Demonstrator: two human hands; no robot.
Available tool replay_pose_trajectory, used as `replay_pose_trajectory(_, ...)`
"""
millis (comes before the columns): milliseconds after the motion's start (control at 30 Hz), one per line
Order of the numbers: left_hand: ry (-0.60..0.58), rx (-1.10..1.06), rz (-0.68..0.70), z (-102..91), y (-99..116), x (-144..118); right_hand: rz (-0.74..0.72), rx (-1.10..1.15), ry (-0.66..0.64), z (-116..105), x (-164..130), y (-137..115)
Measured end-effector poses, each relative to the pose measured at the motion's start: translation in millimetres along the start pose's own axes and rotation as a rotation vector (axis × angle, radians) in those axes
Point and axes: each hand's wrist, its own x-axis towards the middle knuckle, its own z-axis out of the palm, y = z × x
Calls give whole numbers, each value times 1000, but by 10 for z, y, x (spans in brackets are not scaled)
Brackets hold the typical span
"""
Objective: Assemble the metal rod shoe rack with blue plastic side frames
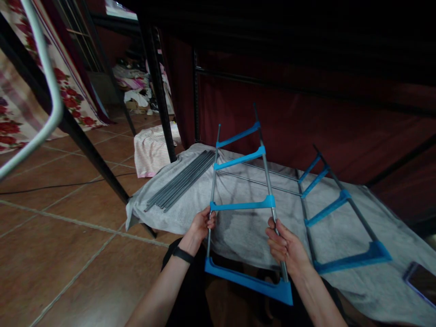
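Observation:
I hold a ladder-like rack side frame (pixel 242 205) upright, made of two grey metal poles joined by several blue plastic crosspieces. My left hand (pixel 201 224) grips the left pole just below the third blue crosspiece. My right hand (pixel 285 247) is closed around the right pole lower down, above the blue base piece (pixel 250 282). A second matching side frame (pixel 335 206) stands to the right, linked to mine by thin grey rods (pixel 262 175). A black band is on my left wrist.
A grey cloth (pixel 344 272) covers the floor under the frames, with a bundle of loose grey rods (pixel 182 180) at its left. A phone (pixel 420 280) lies at the right edge. Black bed-frame legs (pixel 157 81) and tiled floor (pixel 68 236) are to the left, a dark red curtain behind.

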Motion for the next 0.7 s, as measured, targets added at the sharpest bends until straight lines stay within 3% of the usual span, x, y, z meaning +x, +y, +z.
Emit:
replay_pose_trajectory(267,-190,76,12,70,50,-53,-6,44,-54,-38,-55,-14)
replay_pose_trajectory(433,-172,108,24,53,129,-10,-21,5,-36,6,-33,20)
replay_pose_trajectory(700,-198,232,220,283,623,171,-145,-192,60,214,312,-73)
